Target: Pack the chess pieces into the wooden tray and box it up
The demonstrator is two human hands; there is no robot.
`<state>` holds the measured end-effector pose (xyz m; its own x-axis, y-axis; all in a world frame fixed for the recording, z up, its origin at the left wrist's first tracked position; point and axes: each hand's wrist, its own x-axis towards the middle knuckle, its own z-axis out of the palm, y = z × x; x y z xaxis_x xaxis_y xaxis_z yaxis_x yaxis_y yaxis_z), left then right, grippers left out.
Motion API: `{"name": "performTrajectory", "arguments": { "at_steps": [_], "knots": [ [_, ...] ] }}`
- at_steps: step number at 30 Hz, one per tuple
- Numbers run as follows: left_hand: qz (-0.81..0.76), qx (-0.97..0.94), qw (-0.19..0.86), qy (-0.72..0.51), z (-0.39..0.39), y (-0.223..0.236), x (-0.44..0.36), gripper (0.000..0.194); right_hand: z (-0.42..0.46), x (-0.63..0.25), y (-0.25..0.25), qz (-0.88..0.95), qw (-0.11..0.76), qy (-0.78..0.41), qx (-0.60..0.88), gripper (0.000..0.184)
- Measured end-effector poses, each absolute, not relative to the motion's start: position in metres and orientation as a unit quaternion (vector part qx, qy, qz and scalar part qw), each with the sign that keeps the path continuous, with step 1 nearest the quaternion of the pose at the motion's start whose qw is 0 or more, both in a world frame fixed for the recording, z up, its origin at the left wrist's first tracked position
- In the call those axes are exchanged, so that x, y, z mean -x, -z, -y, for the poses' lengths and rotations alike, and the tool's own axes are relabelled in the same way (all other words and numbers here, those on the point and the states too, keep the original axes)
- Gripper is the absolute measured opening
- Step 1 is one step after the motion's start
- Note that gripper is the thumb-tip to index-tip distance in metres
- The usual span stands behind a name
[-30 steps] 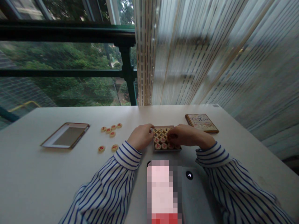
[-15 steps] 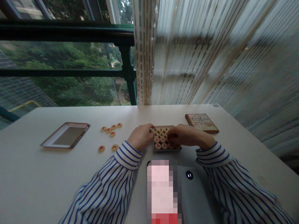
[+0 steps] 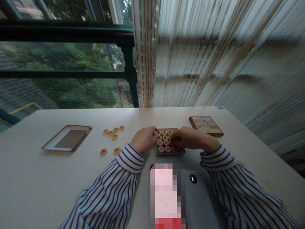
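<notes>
Box [image 3: 170, 154] of round pieces [image 3: 167, 149] — between left hand [image 3: 143, 140] and right hand [image 3: 191, 137].
Left curls at its left side; right bends over its right side, nearer the pieces — whether either pinches anything, cannot tell.

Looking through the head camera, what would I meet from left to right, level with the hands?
Brown-edged rectangular object, loose round pieces, left hand, open box, patterned rectangular object.
</notes>
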<state>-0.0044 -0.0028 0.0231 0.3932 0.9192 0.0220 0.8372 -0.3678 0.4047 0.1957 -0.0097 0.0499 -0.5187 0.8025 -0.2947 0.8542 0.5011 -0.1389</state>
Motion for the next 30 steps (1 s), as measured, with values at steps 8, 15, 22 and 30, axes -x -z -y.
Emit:
{"name": "performTrajectory", "arguments": {
  "at_steps": [8,15,22,30],
  "knots": [
    [-0.525,-0.824,0.157,-0.141,0.001,-0.020,0.006,0.032,0.009,-0.202,-0.049,-0.864,0.067,0.118,-0.485,0.028],
    [-0.533,-0.818,0.164,-0.141,0.001,-0.023,0.007,0.031,0.004,-0.210,-0.051,-0.867,0.043,0.062,-0.492,0.027],
    [-0.533,-0.818,0.166,-0.139,0.002,-0.022,0.006,0.032,0.001,-0.218,-0.046,-0.852,0.055,0.048,-0.518,0.028],
    [-0.525,-0.823,0.173,-0.134,0.004,-0.020,0.004,0.033,0.003,-0.219,-0.043,-0.853,0.083,0.046,-0.513,0.023]
  ]
}}
